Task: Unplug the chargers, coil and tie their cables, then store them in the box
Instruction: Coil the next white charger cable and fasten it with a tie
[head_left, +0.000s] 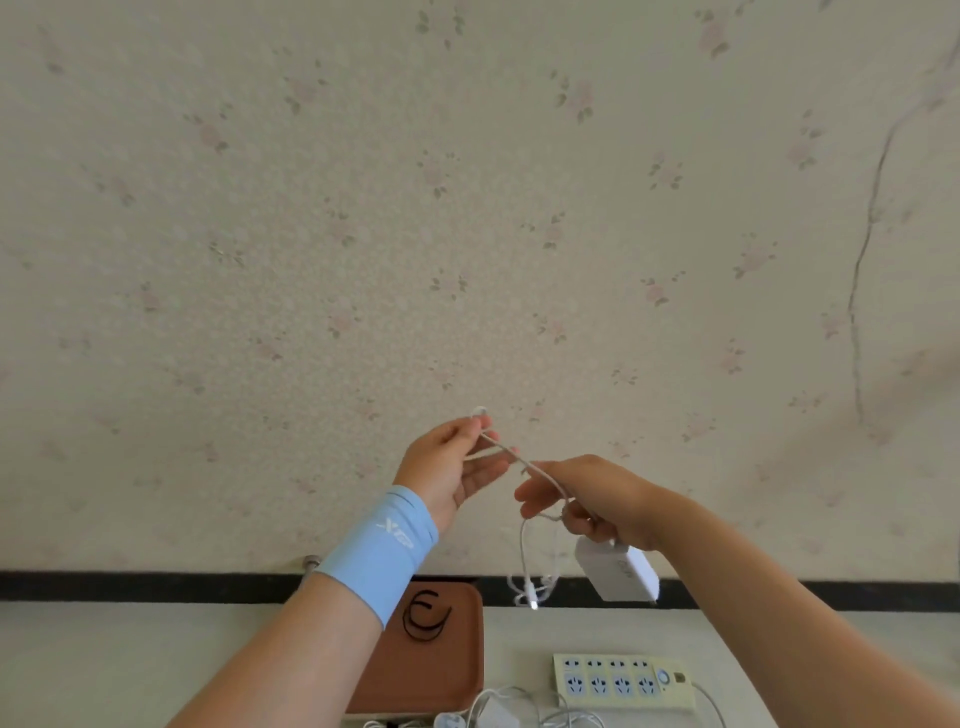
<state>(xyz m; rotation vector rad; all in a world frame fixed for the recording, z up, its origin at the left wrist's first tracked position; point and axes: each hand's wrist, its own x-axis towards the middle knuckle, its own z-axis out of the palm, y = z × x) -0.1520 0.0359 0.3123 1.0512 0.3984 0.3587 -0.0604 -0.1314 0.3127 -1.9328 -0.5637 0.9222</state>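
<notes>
Head view: "The left hand (452, 462) pinches a loop of the thin white charger cable (531, 592), held up before the wall," says one watcher.

"And the right hand (597, 501)?"

"It grips the same cable lower down, and the white square charger brick (618, 571) hangs just beneath it. Between the hands the cable slants from upper left to lower right; its slack tail dangles under the right hand."

"So the right hand is nearer the slack?"

"Yes. The thin black ties (426, 616) wait in the shallow brown tray (441, 675) on the desk (156, 665)."
</notes>
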